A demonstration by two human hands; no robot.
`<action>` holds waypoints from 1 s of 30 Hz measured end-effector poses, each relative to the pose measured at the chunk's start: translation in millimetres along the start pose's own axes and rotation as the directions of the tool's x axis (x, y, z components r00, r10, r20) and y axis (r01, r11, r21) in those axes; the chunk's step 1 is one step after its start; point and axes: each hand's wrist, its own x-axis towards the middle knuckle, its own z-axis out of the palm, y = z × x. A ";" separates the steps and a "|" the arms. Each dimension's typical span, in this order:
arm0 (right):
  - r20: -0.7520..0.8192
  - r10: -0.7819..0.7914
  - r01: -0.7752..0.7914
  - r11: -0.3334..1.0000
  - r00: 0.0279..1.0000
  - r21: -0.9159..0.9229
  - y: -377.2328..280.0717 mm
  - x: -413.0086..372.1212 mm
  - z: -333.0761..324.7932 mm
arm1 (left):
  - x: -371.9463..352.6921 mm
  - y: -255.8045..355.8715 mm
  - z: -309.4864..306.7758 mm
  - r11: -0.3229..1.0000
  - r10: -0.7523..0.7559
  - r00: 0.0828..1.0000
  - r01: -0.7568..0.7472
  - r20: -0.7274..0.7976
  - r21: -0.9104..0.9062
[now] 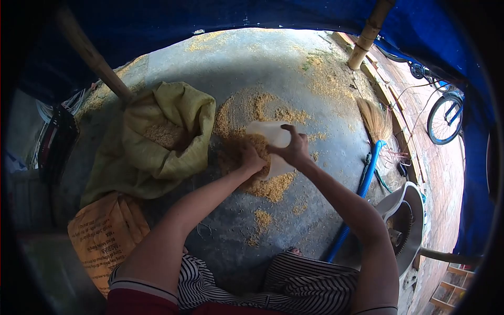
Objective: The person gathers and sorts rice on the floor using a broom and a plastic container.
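Grain (pixel 275 189) is golden; container (pixel 270 131), whitish; sack (pixel 188 160), olive green; floor (pixel 328 181), grey; broom handle (pixel 371 169), blue; trousers (pixel 315 283) are striped black and white.

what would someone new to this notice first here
The eye likely goes to the centre, where the right hand holds a pale, translucent plastic container and the left hand is at the loose golden-brown grain on the floor. Left of them stands a large olive-green fabric sack, its mouth open on grain inside. On the right lies a straw broom with a bright blue handle.
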 end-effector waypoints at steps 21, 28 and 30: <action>0.345 0.185 -0.391 0.474 0.920 0.789 11.7 2.5 -45.8 | -14.2 -54.9 -296.2 0.686 -0.004 0.901 -0.314 0.434 0.656; 0.314 -0.068 -0.249 0.462 0.947 0.851 -85.9 -0.6 -25.6 | -63.0 -115.5 -265.5 0.664 -0.132 0.802 -0.365 0.583 0.653; 0.308 -0.099 -0.223 0.489 0.946 0.843 -111.2 4.1 -10.9 | -73.3 -118.6 -249.6 0.627 -0.148 0.794 -0.386 0.590 0.677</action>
